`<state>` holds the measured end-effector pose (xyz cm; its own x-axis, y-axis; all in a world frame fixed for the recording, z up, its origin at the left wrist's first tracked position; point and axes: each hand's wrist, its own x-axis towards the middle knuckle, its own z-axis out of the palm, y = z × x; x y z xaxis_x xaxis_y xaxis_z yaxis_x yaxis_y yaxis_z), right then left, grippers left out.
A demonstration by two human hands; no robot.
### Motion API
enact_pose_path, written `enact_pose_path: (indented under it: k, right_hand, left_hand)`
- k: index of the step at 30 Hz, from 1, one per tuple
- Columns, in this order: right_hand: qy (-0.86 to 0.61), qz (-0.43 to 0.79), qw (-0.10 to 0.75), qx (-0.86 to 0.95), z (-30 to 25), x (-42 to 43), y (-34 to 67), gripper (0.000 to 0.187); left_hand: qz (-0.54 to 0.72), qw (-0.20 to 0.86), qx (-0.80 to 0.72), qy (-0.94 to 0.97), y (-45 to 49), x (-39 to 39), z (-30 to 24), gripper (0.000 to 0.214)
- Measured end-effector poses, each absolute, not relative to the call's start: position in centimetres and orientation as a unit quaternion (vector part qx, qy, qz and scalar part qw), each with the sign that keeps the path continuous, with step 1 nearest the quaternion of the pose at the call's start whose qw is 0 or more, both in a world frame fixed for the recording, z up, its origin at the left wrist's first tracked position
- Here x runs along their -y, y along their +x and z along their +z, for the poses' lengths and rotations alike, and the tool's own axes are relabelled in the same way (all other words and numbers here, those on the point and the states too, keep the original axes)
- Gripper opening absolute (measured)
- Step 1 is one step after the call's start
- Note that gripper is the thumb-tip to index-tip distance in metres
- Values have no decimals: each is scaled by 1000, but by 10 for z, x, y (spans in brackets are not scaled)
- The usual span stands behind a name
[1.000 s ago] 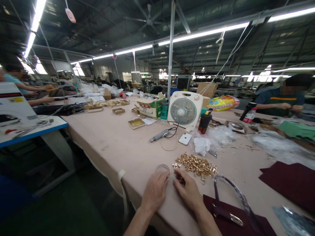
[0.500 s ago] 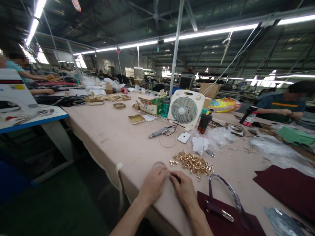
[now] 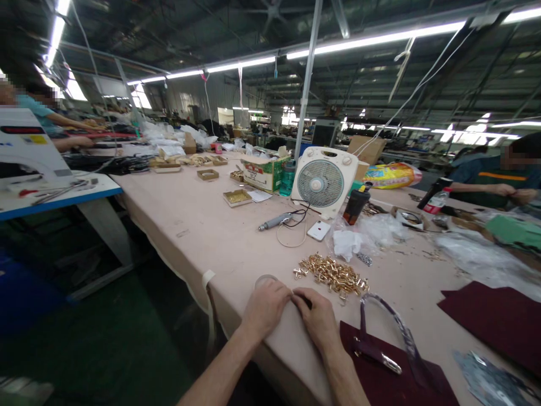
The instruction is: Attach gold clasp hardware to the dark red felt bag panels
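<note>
Gold metal fittings (image 3: 332, 275), heaped just beyond right hand (image 3: 316, 318)

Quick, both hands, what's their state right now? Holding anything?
Left hand: curled, beside a clear round dish; cannot tell if it holds anything.
Right hand: curled, fingers closed near a small dark piece; cannot tell if it is held.

From my remote view, the brass fittings (image 3: 332, 275) lay in a loose, jumbled heap of small gold pieces; a clear round plastic cup (image 3: 265, 280) sat just left of them, partly hidden.
</note>
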<state>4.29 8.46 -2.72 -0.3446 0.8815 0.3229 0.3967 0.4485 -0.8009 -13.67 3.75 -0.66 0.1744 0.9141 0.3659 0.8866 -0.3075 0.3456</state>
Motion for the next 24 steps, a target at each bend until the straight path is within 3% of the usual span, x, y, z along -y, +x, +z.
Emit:
enact_pose_path:
  k: [15, 24]
  right_hand:
    - [-394, 329, 369, 775, -15, -77, 39, 13]
    - [-344, 328, 401, 783, -14, -79, 35, 13]
  left_hand:
    - [286, 86, -599, 743, -141, -38, -2, 19]
    - [307, 129, -631, 701, -142, -40, 0, 15]
